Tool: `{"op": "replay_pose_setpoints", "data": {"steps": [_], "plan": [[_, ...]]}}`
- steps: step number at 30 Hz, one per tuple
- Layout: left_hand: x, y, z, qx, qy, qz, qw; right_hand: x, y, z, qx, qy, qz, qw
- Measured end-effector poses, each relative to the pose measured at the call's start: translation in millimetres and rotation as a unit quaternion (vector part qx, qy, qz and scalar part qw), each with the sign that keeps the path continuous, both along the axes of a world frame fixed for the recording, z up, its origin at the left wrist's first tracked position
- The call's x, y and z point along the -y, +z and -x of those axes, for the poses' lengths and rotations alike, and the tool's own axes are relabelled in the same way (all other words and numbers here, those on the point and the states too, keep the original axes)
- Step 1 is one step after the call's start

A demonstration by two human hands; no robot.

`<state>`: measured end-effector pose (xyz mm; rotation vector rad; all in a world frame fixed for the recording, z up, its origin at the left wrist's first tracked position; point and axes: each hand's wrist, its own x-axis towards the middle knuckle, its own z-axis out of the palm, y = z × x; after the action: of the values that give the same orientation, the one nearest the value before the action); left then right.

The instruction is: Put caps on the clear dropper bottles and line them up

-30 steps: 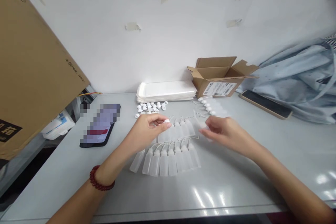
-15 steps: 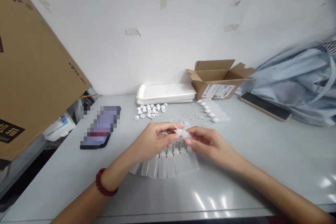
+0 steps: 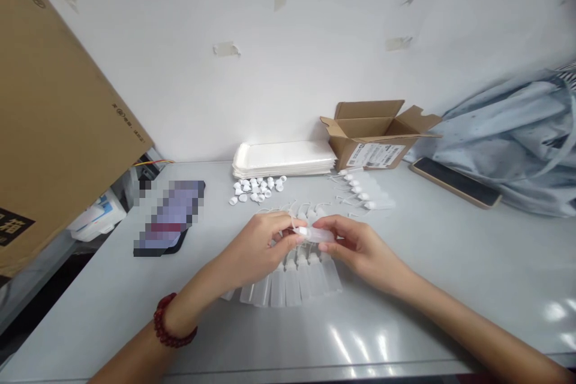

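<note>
A small translucent squeeze bottle point(image 3: 320, 236) lies level between my hands above the table. My left hand point(image 3: 263, 246) is closed, with thumb and fingers pinching the white cap point(image 3: 303, 231) at the bottle's neck; a thin strap loops up from there. My right hand point(image 3: 362, 252) grips the bottle's body near its base. Just below, several similar translucent bottles point(image 3: 292, 288) lie fanned out on the table, their necks pointing away from me. Behind my fingers, a few more bottle tops point(image 3: 310, 211) show, partly hidden.
Loose white caps point(image 3: 256, 187) lie behind my left hand, before a stack of white padded envelopes point(image 3: 288, 159). More capped bottles point(image 3: 366, 192) lie near an open cardboard box point(image 3: 369, 138). Phones point(image 3: 456, 182) rest either side; a grey-blue cloth bag point(image 3: 508, 144) sits right, a large carton point(image 3: 58, 102) left.
The bottle between my hands has come level, its white cap and body now more visible. My left hand has turned slightly around the cap.
</note>
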<state>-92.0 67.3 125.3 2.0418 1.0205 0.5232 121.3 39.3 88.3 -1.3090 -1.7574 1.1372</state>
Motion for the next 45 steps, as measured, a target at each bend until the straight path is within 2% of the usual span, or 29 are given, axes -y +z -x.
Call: {"op": "replay_pose_setpoints", "data": {"steps": [5, 12, 15, 21, 24, 28, 34, 38, 42, 45], "plan": [[1.1, -0.8, 0.5, 0.016, 0.02, 0.015, 1.0, 1.0, 1.2, -1.2, -0.032, 0.0, -0.013, 0.999], [1.1, -3.5, 3.1, 0.039, 0.006, -0.008, 0.999, 4.2, 8.8, -0.2, -0.109, 0.029, 0.091, 0.989], [0.8, -1.1, 3.3, 0.048, 0.0, -0.01, 0.999, 3.5, 10.7, -0.8, -0.128, 0.037, 0.112, 0.985], [1.6, 1.5, 0.5, 0.068, 0.021, 0.046, 0.996, 2.7, 11.0, -1.4, -0.136, 0.031, 0.099, 0.985], [2.0, 0.4, 0.5, 0.049, 0.034, 0.085, 0.995, 3.8, 10.5, -1.2, -0.129, 0.024, 0.088, 0.987], [3.5, -0.3, 0.4, 0.032, 0.012, 0.118, 0.992, 5.0, 10.6, -2.2, -0.11, 0.021, 0.08, 0.99], [4.7, -3.3, -3.3, 0.029, 0.004, -0.009, 1.0, 3.8, 13.1, -3.3, -0.088, 0.007, 0.081, 0.993], [4.9, -1.0, -4.1, 0.028, 0.002, 0.004, 1.0, 2.8, 13.3, -2.5, -0.108, -0.003, 0.078, 0.991], [5.3, -0.2, -4.2, -0.031, -0.012, -0.014, 0.999, 2.6, 10.2, -3.3, -0.106, -0.015, 0.08, 0.991], [5.4, -2.4, -5.0, -0.042, -0.024, -0.023, 0.999, 2.4, 7.6, -3.8, -0.101, -0.016, 0.079, 0.992]]}}
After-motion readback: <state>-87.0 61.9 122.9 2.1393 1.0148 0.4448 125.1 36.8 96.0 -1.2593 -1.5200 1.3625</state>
